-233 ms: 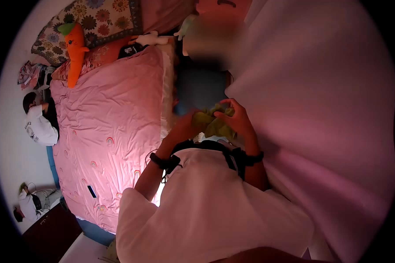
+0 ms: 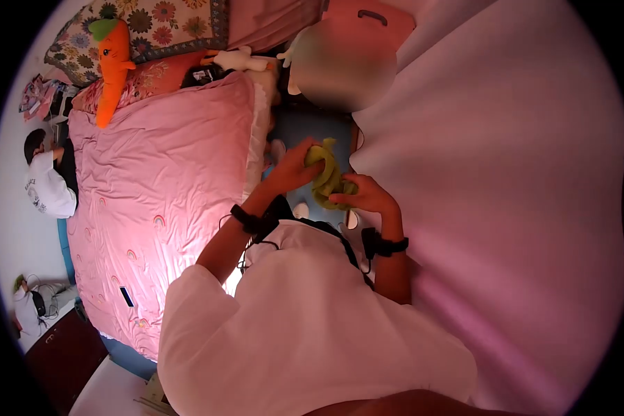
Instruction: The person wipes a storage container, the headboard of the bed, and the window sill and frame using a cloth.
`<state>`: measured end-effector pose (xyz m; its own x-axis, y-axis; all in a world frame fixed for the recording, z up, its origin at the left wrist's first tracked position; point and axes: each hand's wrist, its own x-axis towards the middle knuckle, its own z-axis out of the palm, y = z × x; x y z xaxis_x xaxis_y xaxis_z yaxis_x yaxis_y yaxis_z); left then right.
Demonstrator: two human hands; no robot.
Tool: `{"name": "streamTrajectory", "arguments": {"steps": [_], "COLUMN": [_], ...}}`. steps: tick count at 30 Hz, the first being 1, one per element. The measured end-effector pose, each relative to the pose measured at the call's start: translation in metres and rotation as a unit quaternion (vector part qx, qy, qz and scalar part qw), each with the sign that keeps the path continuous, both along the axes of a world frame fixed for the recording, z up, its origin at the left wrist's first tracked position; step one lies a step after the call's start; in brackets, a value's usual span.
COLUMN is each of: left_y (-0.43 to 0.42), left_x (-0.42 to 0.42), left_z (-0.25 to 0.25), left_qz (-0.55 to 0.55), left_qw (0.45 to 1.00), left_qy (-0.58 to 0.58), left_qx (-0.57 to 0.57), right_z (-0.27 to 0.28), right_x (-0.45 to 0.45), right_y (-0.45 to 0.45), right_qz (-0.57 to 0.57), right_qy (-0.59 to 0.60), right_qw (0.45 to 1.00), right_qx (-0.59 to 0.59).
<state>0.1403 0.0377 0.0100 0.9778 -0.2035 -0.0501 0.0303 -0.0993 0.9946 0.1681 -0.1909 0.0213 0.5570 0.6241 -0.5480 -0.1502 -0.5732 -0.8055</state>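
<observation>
The green cloth [image 2: 324,182] was in the air before the person's waist, over the floor [image 2: 326,128] between the pink bed [image 2: 173,145] and the pale curtain [image 2: 506,152], the left hand [image 2: 297,168] grasping its upper part and the right hand [image 2: 371,195] gripping its lower end. Already in both hands, it was bunched and twisted; flattening, folding and setting down all looked not yet done.

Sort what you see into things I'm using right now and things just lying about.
In use:
green cloth, in left hand and right hand

Just lying about:
carrot plush
pale plush toy
phone on the pink bedspread
</observation>
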Motion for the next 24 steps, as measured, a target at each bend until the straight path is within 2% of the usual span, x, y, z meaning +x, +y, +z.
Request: {"name": "streamTrajectory", "arguments": {"steps": [1,2,4,5,7,8,10,11,13,15,17,19,22,24], "left_y": [-0.023,0.01,-0.016,-0.015,-0.001,-0.007,0.01,0.02,0.041,0.062,0.098,0.112,0.122,0.134], "left_x": [-0.02,0.046,0.051,0.079,0.137,0.136,0.179,0.196,0.228,0.257,0.276,0.279,0.266,0.256], "left_z": [-0.018,0.004,-0.016,-0.026,-0.02,-0.036,-0.03,-0.044,-0.066,-0.13,-0.209,-0.232,-0.397,-0.397], "left_qz": [-0.047,-0.048,-0.099,-0.105,-0.127,-0.117,-0.165,-0.156,-0.124,0.014,0.05,0.062,0.094,0.079], "left_qw": [0.998,0.997,0.988,0.988,0.977,0.982,0.971,0.974,0.989,0.997,0.972,0.97,0.961,0.954], "left_qy": [0.012,-0.051,-0.115,-0.112,-0.172,-0.14,-0.168,-0.157,-0.075,-0.054,0.109,0.108,0.063,0.127], "left_qx": [-0.031,0.017,-0.011,-0.028,-0.01,-0.044,-0.035,-0.046,-0.005,0.055,0.201,0.207,0.254,0.259], "right_z": [-0.005,-0.007,-0.029,-0.037,-0.039,-0.048,-0.049,-0.051,-0.039,-0.034,-0.043,-0.064,-0.058,-0.109], "right_x": [-0.026,0.032,0.02,0.041,0.094,0.093,0.134,0.15,0.171,0.192,0.22,0.237,0.254,0.274], "right_y": [-0.015,0.024,0.01,0.013,0.019,0.005,0.009,0.012,0.014,0.02,0.024,0.017,0.046,0.042], "right_qz": [-0.021,-0.019,-0.149,-0.155,-0.238,-0.232,-0.402,-0.396,-0.5,-0.523,-0.539,-0.525,-0.455,-0.338], "right_qy": [0.07,0.006,-0.076,-0.074,-0.093,-0.065,-0.044,-0.035,-0.115,-0.108,-0.109,-0.128,-0.082,-0.067], "right_qw": [0.997,1.0,0.981,0.982,0.966,0.97,0.911,0.916,0.855,0.844,0.835,0.84,0.877,0.927], "right_qx": [-0.027,0.019,0.098,0.08,0.024,-0.013,0.077,0.063,0.075,0.045,0.023,-0.052,-0.13,-0.15]}}
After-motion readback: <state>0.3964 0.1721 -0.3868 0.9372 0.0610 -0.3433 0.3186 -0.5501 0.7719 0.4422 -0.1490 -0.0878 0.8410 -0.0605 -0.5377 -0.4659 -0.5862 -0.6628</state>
